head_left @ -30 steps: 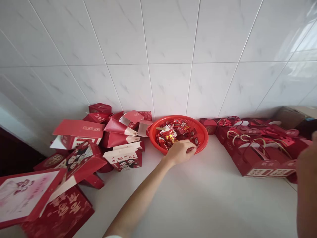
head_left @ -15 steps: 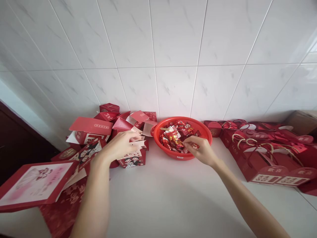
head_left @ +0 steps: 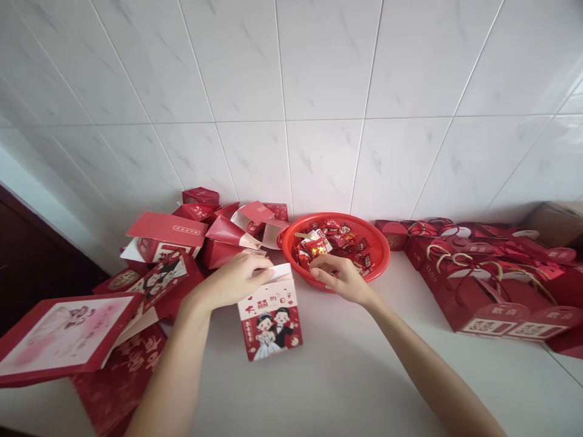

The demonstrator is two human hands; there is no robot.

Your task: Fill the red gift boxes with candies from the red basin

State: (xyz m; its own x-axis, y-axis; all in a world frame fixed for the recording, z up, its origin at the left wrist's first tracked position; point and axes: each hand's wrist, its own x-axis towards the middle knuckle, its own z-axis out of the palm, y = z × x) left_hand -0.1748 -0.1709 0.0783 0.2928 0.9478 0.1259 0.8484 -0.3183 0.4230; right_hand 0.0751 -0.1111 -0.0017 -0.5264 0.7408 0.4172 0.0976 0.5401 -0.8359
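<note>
Left hand point(head_left: 234, 280) with printed box point(head_left: 272, 321); right hand point(head_left: 342, 278) beside it.
Box: hanging below the left fingertips, pinched at its top edge, left of the right hand. Right hand: fingers curled, partly closed, over the near rim of the red basket point(head_left: 381, 249); cannot tell whether it grips anything.

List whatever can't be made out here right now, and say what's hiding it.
- Inside of the printed box: head view, hidden by its front and the left hand.
- Whether the right hand holds anything: head view, its own curled fingers hide that.
- Bottom of the red basket: head view, covered by wrapped sweets.
- Small print on the wrappers: head view, too small.
- Far end of the brown carton: head view, cut off by the right edge.
</note>
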